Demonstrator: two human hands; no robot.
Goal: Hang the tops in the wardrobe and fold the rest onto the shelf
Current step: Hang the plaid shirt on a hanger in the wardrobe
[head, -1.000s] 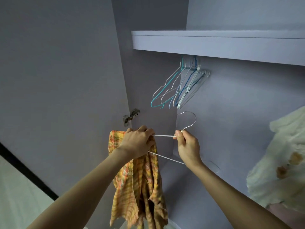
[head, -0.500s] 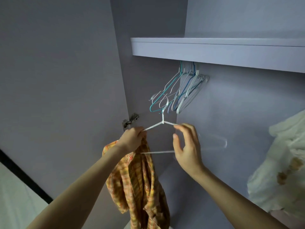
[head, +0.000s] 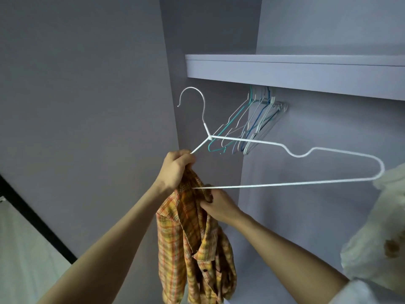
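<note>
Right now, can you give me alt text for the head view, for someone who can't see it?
A left hand holds a white wire hanger and an orange plaid shirt inside an open wardrobe, while the right hand pinches the shirt's fabric near the hanger's lower bar. Empty hangers hang under the shelf behind.

No text, label, brand, number or sign can be read anywhere in the view.
</note>
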